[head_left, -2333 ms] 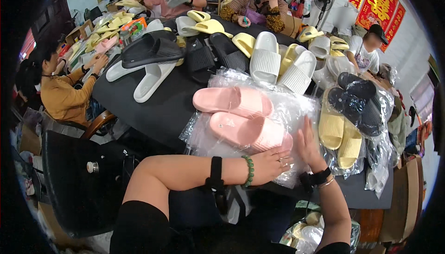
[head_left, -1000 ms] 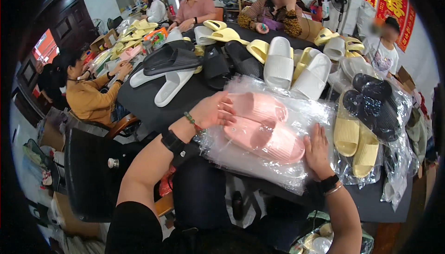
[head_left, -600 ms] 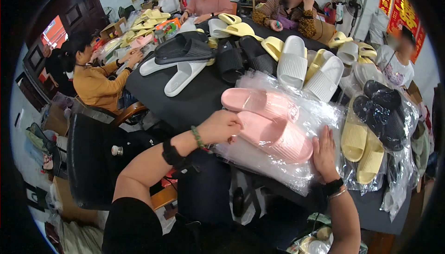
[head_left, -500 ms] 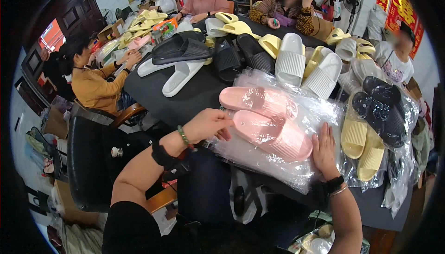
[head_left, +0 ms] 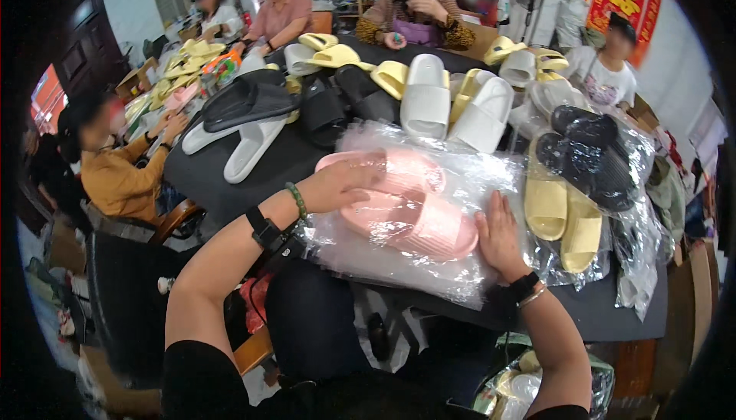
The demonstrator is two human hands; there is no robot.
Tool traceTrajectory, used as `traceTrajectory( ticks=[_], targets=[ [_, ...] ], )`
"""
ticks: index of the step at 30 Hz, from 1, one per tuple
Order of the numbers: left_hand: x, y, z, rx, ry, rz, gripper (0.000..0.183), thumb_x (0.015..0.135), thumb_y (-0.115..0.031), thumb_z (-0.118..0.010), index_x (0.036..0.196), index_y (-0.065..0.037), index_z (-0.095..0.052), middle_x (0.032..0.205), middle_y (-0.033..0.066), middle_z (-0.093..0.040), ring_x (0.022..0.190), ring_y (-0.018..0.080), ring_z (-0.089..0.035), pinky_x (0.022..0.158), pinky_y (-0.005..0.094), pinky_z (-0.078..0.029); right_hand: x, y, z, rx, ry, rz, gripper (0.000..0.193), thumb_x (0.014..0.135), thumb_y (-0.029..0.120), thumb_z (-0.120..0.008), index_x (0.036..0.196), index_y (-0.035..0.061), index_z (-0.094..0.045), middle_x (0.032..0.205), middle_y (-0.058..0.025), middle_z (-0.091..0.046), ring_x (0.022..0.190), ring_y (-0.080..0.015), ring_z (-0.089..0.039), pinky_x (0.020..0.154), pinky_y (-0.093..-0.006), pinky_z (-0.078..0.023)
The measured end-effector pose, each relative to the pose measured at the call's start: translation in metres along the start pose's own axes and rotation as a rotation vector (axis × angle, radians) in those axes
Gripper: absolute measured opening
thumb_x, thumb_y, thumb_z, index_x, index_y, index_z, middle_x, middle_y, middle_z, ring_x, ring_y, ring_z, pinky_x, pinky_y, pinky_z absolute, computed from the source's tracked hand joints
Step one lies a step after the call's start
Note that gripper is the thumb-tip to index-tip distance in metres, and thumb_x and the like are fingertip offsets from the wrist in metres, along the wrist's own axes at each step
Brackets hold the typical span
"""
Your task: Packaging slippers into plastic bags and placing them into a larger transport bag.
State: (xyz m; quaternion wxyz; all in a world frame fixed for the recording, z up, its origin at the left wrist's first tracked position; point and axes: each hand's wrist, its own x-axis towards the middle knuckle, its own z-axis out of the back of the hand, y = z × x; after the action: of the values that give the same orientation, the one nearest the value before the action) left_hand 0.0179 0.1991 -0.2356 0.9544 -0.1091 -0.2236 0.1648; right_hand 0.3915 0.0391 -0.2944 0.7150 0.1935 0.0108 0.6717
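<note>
A pair of pink slippers [head_left: 429, 224] lies side by side on a stack of clear plastic bags [head_left: 368, 260] at the table's near edge. Shiny film covers at least part of the pair. My left hand [head_left: 349, 182] reaches over the heel end of the slippers, fingers stretched out and slightly blurred, touching the slippers or the film over them. Beside the toe end, my right hand [head_left: 500, 237] lies flat on the plastic with its fingers extended. Neither hand grips anything visible.
Yellow slippers [head_left: 563, 224] and bagged black slippers [head_left: 598, 159] lie to the right. Loose white slippers [head_left: 425, 102], black slippers [head_left: 253, 98] and yellow ones fill the table's far part. Several people sit around it. A black chair [head_left: 126, 297] stands at my left.
My left hand has moved from the slippers' heel edge to over the pair, its curled fingers now stretched out. My right hand stays flat by the toes. The whole view has shifted.
</note>
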Motion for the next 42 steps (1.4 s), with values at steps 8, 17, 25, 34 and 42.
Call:
traceTrajectory(
  ticks=[8,17,25,34,42],
  targets=[
    [0.032,0.038,-0.049,0.038,0.296,0.12,0.071,0.088,-0.041,-0.068,0.14,0.002,-0.046,0.148,0.0289,-0.038,0.138,0.0444,-0.034,0.118,0.0463,-0.023,-0.003,0.012,0.016,-0.169,0.009,-0.018,0.075,0.102,0.049,-0.039,0.151,-0.0057,-0.025,0.156,-0.0253,-0.029,0.148,-0.0428,-0.016,0.12,-0.0527,-0.015],
    [0.071,-0.02,-0.041,-0.164,0.006,0.176,0.069,0.076,-0.038,-0.082,0.126,0.003,-0.058,0.127,0.0234,-0.06,0.12,0.0374,-0.055,0.107,0.0404,-0.04,-0.007,-0.006,0.029,-0.351,-0.03,0.018,0.079,0.098,0.051,-0.046,0.15,-0.005,-0.028,0.158,-0.0246,-0.024,0.147,-0.0463,-0.015,0.118,-0.0568,-0.016],
    [0.069,-0.01,-0.056,-0.106,0.02,0.294,0.065,0.08,-0.054,-0.07,0.125,-0.007,-0.065,0.133,0.02,-0.057,0.118,0.0382,-0.052,0.105,0.0434,-0.04,0.014,-0.018,0.019,-0.004,0.141,0.142,0.076,0.103,0.05,-0.036,0.155,-0.0015,-0.015,0.159,-0.0237,-0.024,0.149,-0.0391,-0.017,0.119,-0.0502,-0.017],
    [0.081,-0.032,-0.041,-0.046,0.136,-0.065,0.039,0.085,-0.036,-0.066,0.115,-0.012,-0.069,0.114,0.0175,-0.067,0.113,0.0368,-0.058,0.1,0.0398,-0.045,0.01,-0.019,0.01,-0.108,0.092,0.1,0.075,0.103,0.052,-0.029,0.153,-0.0029,-0.021,0.158,-0.0225,-0.028,0.149,-0.0375,-0.02,0.12,-0.0476,-0.018],
    [0.091,-0.026,-0.105,0.07,0.033,0.253,0.015,0.074,-0.008,-0.059,0.081,-0.001,-0.07,0.087,0.0231,-0.069,0.095,0.0431,-0.062,0.087,0.0508,-0.048,0.013,-0.009,0.008,-0.126,0.076,0.104,0.074,0.103,0.051,-0.03,0.152,-0.0041,-0.024,0.157,-0.0223,-0.029,0.148,-0.0376,-0.021,0.12,-0.0474,-0.018]
  ],
)
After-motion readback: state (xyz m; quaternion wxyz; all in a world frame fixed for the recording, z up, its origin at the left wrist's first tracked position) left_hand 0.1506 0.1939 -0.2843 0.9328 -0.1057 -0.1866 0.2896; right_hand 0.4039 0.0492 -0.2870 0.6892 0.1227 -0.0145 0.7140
